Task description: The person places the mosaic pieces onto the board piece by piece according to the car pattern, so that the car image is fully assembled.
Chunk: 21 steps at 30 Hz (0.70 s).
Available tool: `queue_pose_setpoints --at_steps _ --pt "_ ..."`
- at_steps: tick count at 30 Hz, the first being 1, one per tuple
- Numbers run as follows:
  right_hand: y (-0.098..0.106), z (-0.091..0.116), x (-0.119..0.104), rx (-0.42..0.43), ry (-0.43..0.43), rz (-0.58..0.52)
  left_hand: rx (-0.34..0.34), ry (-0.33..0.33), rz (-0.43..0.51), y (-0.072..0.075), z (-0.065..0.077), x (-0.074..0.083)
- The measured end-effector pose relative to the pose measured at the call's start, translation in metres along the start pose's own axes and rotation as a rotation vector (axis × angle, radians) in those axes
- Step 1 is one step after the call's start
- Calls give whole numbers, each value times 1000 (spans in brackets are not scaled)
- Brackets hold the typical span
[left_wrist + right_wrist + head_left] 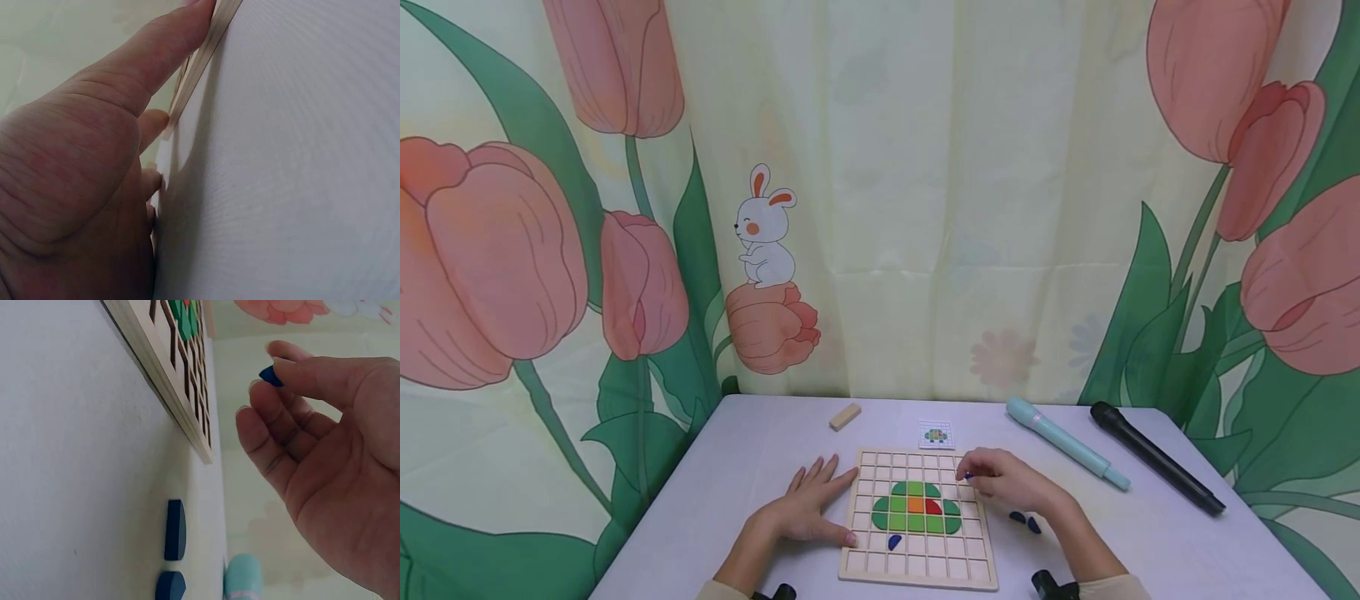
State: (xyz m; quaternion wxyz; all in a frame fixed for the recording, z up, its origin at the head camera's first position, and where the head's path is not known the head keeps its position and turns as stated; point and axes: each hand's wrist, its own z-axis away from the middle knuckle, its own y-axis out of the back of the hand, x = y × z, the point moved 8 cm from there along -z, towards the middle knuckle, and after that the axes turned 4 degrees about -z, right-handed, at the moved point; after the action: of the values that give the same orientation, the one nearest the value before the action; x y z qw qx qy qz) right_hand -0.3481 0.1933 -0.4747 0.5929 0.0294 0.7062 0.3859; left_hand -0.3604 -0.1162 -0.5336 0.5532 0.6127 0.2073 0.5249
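A wooden grid board (917,571) lies on the table with green, orange and red tiles (915,523) forming a shape in its middle. One dark blue piece (894,542) sits in the grid below that shape. My left hand (808,504) rests at the board's left edge, fingers spread, its thumb touching the frame; the left wrist view shows the thumb (169,44) along the wooden rim. Over the board's right edge, my right hand (1011,479) pinches a small blue piece (270,376) between thumb and fingers, raised above the table.
Two more dark blue pieces (1026,521) lie on the table right of the board. Behind it are a small pattern card (936,434) and a wooden block (845,417). A teal marker-like stick (1067,442) and a black one (1157,458) lie at the right.
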Motion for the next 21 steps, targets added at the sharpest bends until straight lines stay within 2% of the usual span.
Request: queue_pose_setpoints --at_steps 10,21 --pt "-3 -13 -9 51 49 32 -4 6 0 -1 -1 -1" --pt "-18 -28 -33 3 62 -65 -8 0 -2 -2 -2 -1"
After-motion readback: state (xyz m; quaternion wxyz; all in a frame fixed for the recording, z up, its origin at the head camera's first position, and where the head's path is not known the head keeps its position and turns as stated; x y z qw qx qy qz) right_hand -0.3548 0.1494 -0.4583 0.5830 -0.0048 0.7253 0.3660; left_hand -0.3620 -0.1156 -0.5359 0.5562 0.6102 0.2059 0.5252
